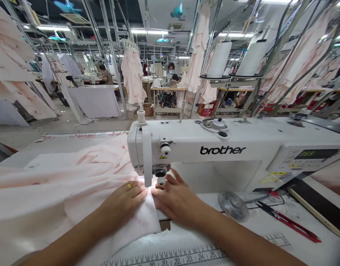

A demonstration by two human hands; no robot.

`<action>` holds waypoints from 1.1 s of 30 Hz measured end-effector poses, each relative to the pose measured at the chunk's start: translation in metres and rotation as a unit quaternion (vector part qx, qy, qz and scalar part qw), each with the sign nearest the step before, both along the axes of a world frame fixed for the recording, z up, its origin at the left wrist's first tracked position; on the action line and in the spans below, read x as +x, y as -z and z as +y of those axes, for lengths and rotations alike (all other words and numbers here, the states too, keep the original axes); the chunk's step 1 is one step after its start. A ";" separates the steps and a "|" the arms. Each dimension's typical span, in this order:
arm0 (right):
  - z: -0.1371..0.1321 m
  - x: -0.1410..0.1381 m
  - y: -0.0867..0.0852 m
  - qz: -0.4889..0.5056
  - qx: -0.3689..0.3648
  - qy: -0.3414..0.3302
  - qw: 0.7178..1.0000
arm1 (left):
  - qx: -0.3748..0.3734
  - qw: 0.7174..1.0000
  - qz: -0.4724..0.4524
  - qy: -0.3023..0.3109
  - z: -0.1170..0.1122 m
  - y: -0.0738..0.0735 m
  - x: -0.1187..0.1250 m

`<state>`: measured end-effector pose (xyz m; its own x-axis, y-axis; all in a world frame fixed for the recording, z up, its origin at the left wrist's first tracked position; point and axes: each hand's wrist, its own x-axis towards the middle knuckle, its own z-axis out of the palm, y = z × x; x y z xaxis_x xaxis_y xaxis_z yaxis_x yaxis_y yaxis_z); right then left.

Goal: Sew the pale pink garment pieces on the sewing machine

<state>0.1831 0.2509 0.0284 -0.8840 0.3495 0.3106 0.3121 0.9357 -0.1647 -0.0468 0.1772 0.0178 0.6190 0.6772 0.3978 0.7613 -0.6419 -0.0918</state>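
Pale pink fabric [84, 195] spreads over the left of the sewing table and runs under the needle area of a white Brother sewing machine [186, 147]. My left hand [125, 199], with a gold ring, lies flat on the fabric, fingertips just left of the presser area. On the other side, my right hand [175, 199] has thumb and forefinger closed on the fabric's right edge, its other fingers spread behind the needle area. A bright lamp lights the spot between both hands. The needle and presser foot are mostly hidden.
Red-handled thread snips [292, 223], a clear round plastic piece [233, 206] and a phone [322, 207] lie at right. A printed ruler [181, 256] runs along the front edge. Thread cones [220, 59] stand above. Hanging pink garments [132, 72] and people at other machines are behind.
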 end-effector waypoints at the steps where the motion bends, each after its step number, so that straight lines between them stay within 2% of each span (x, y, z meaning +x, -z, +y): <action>1: 0.000 0.000 0.000 0.008 0.002 -0.002 1.000 | -0.004 1.000 0.004 -0.004 0.001 0.000 0.000; 4: 0.001 0.000 0.000 0.030 0.006 -0.032 0.999 | -0.010 1.000 0.011 -0.021 0.000 -0.001 0.001; 8: 0.000 0.002 -0.003 0.031 0.007 -0.123 0.992 | -0.019 0.998 0.029 -0.050 -0.010 -0.002 0.004; 11: -0.003 0.003 -0.006 0.015 0.000 -0.183 0.983 | -0.015 0.995 0.022 -0.098 -0.023 -0.002 0.001; 14: -0.006 0.003 -0.007 -0.005 -0.013 -0.212 0.977 | 0.006 0.988 -0.001 -0.153 -0.037 -0.005 -0.008; 16: -0.008 0.003 -0.006 -0.013 -0.018 -0.222 0.975 | 0.030 0.986 -0.009 -0.165 -0.044 -0.013 -0.014; 19: -0.010 0.002 -0.003 -0.017 -0.012 -0.238 0.971 | 0.067 0.986 -0.025 -0.149 -0.051 -0.027 -0.011; 22: -0.012 0.001 0.001 -0.012 0.002 -0.254 0.967 | 0.062 0.992 -0.039 -0.100 -0.052 -0.034 0.006; 24: -0.013 0.001 0.004 -0.002 0.013 -0.265 0.964 | 0.042 0.996 -0.037 -0.069 -0.051 -0.031 0.019; 27: -0.014 0.001 0.007 0.000 0.029 -0.277 0.960 | 0.019 0.997 -0.047 -0.061 -0.046 -0.020 0.028; 30: -0.014 0.000 0.008 0.002 0.038 -0.281 0.959 | 0.013 0.997 -0.069 -0.040 -0.041 -0.012 0.027; 33: -0.014 0.000 0.008 0.008 0.044 -0.282 0.958 | -0.016 0.997 -0.069 -0.028 -0.041 -0.012 0.022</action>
<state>0.1833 0.2370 0.0200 -0.9198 -0.2102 0.3313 -0.2487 0.9655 -0.0777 -0.0247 0.1364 0.0296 0.5205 0.7229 0.4544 0.8000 -0.5989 0.0364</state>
